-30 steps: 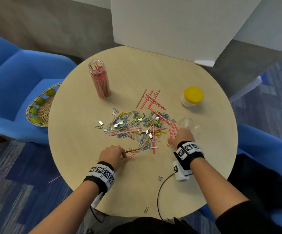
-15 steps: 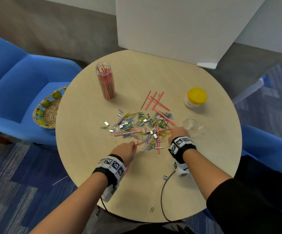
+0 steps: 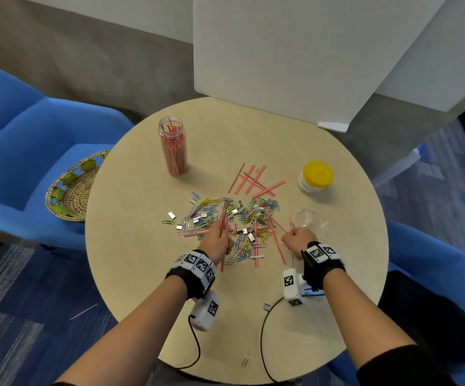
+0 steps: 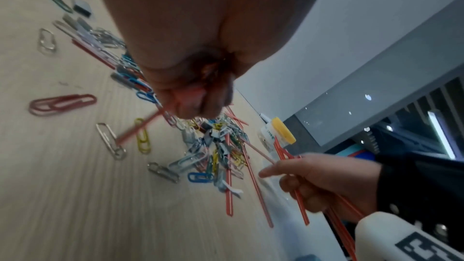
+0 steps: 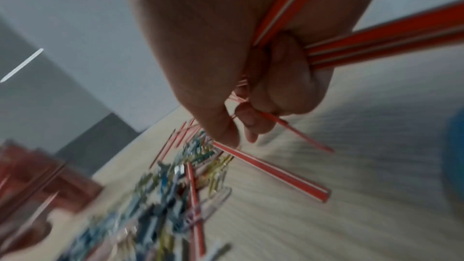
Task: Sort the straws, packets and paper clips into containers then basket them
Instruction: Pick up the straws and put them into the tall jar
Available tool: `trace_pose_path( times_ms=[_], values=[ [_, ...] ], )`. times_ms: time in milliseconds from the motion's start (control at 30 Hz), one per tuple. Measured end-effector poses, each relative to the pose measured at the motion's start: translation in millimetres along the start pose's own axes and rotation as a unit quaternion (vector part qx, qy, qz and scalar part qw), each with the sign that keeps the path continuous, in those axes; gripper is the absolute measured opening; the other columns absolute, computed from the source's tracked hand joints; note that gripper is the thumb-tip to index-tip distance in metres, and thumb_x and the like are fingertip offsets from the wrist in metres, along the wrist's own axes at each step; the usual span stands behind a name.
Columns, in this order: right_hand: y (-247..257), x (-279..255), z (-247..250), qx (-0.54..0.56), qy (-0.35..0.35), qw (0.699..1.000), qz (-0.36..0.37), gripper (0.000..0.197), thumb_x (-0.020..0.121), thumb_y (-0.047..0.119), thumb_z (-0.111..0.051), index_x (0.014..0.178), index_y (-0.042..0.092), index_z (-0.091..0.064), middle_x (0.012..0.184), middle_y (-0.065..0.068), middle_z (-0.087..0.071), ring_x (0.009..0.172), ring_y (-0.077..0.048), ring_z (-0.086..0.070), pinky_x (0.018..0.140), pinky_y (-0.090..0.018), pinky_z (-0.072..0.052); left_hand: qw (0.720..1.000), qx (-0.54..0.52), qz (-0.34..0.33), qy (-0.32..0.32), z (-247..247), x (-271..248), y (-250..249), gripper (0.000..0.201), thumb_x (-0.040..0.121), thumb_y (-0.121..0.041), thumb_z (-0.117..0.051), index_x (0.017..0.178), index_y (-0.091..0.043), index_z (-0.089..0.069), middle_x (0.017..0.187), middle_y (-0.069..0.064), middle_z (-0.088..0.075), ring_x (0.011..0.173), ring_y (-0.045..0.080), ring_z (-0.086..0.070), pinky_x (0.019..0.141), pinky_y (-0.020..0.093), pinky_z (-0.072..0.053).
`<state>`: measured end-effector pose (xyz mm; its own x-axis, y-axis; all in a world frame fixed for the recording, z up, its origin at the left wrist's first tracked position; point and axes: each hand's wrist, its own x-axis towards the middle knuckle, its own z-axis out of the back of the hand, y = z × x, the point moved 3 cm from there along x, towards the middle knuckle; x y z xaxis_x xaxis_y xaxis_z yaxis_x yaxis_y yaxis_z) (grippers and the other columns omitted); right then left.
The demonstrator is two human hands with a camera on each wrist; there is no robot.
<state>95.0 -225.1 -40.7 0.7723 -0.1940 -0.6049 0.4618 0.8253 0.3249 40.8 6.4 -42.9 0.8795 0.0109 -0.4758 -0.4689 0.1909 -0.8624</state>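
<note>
A heap of coloured paper clips (image 3: 234, 215) mixed with small silver packets (image 3: 172, 215) and red-and-white straws (image 3: 256, 179) covers the middle of the round table (image 3: 131, 246). My left hand (image 3: 216, 240) sits at the heap's near left edge and grips a few red straws (image 4: 137, 128). My right hand (image 3: 298, 240) is at the heap's right side, curled round a bundle of red straws (image 5: 364, 41), its forefinger reaching toward a loose straw (image 5: 271, 170). A tall clear jar (image 3: 173, 146) at the back left holds several straws.
A yellow-lidded jar (image 3: 316, 176) stands at the back right, a clear lid or cup (image 3: 308, 218) just beyond my right hand. A woven basket (image 3: 72, 188) lies on the blue chair (image 3: 16, 151) to the left. One paper clip (image 3: 244, 360) lies near the front edge.
My left hand has moved forward and right into the heap, its straws now pointing away from me. My right hand has stayed at the heap's right side.
</note>
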Motion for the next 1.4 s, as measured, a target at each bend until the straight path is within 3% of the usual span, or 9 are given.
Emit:
trace_pose_path(
  times_ms=[133,267,533,700,800,967,1100,1233,1400],
  values=[
    [18.8,-3.9,-8.6,-0.098,-0.048,0.993,0.051,0.021,0.086,0.027,-0.07,0.088,0.006,-0.067,0.084,-0.008,-0.065,0.074,-0.024,-0.059,0.067,-0.028,-0.047,0.982,0.188,-0.011,-0.015,-15.3,8.3,-4.0,0.024,0.101,-0.026,-0.041,0.102,-0.008,-0.058,0.082,0.005,-0.059,0.074,0.024,-0.054,0.065,0.03,-0.039],
    [39.2,-3.0,-15.3,-0.195,-0.045,0.978,0.052,0.025,0.092,0.021,-0.063,0.073,0.006,-0.057,0.092,-0.013,-0.067,0.08,-0.029,-0.064,0.068,-0.03,-0.05,0.96,0.28,-0.004,-0.015,-37.4,13.3,-9.7,0.023,0.093,-0.033,-0.056,0.094,-0.012,-0.066,0.074,0.001,-0.059,0.069,0.022,-0.056,0.062,0.028,-0.044],
    [47.9,7.9,-21.6,-0.312,-0.011,0.947,0.077,0.026,0.095,0.031,-0.054,0.106,0.012,-0.066,0.109,-0.007,-0.069,0.098,-0.025,-0.066,0.076,-0.031,-0.05,0.922,0.381,0.062,-0.012,-66.1,22.9,-15.6,0.027,0.08,-0.037,-0.072,0.075,-0.01,-0.068,0.069,0.003,-0.066,0.066,0.02,-0.065,0.064,0.031,-0.058],
    [38.4,15.6,-20.1,-0.233,0.031,0.971,0.054,0.033,0.1,0.029,-0.046,0.116,0.005,-0.063,0.12,-0.014,-0.064,0.109,-0.031,-0.061,0.081,-0.032,-0.045,0.907,0.415,0.074,0.006,-68.0,29.9,-15.5,0.043,0.075,-0.056,-0.074,0.074,-0.014,-0.064,0.07,0.001,-0.063,0.063,0.02,-0.059,0.06,0.029,-0.054],
    [32.1,18.8,-22.0,-0.193,0.068,0.978,0.047,0.04,0.101,0.032,-0.042,0.108,-0.001,-0.064,0.109,-0.019,-0.065,0.094,-0.032,-0.06,0.073,-0.031,-0.041,0.901,0.426,0.08,0.012,-68.6,32.0,-15.4,0.044,0.074,-0.059,-0.073,0.08,-0.015,-0.068,0.075,0.0,-0.067,0.069,0.018,-0.063,0.063,0.029,-0.055],
    [28.3,18.6,-23.6,-0.2,0.033,0.978,0.04,0.034,0.094,0.032,-0.053,0.071,0.008,-0.052,0.07,-0.006,-0.054,0.065,-0.025,-0.052,0.056,-0.028,-0.039,0.893,0.444,0.075,0.001,-68.5,35.6,-25.2,0.027,0.088,-0.036,-0.063,0.073,-0.014,-0.06,0.075,0.002,-0.065,0.073,0.021,-0.066,0.072,0.033,-0.06],
    [40.8,13.8,-25.5,-0.26,0.022,0.964,0.047,0.02,0.093,0.028,-0.056,0.099,0.01,-0.061,0.101,-0.009,-0.067,0.083,-0.028,-0.06,0.067,-0.03,-0.046,0.881,0.467,0.073,0.002,-58.6,39.0,-30.4,0.022,0.09,-0.027,-0.061,0.074,-0.013,-0.055,0.075,0.002,-0.06,0.079,0.023,-0.065,0.073,0.033,-0.058],
    [45.2,13.5,-26.4,-0.279,0.016,0.959,0.041,0.026,0.094,0.025,-0.054,0.112,0.008,-0.064,0.111,-0.009,-0.068,0.099,-0.027,-0.066,0.075,-0.032,-0.05,0.867,0.493,0.062,0.046,-48.9,38.5,-27.9,0.028,0.094,-0.027,-0.054,0.108,-0.004,-0.061,0.099,0.007,-0.067,0.088,0.023,-0.063,0.079,0.032,-0.055],
    [40.5,15.3,-25.4,-0.221,0.055,0.973,0.037,0.049,0.098,0.032,-0.047,0.138,0.004,-0.046,0.129,-0.016,-0.06,0.113,-0.032,-0.06,0.085,-0.034,-0.049,0.877,0.474,0.034,0.068,-26.7,35.9,-27.7,0.03,0.098,-0.03,-0.042,0.098,-0.008,-0.062,0.093,0.007,-0.066,0.084,0.023,-0.064,0.073,0.033,-0.055]
  ],
)
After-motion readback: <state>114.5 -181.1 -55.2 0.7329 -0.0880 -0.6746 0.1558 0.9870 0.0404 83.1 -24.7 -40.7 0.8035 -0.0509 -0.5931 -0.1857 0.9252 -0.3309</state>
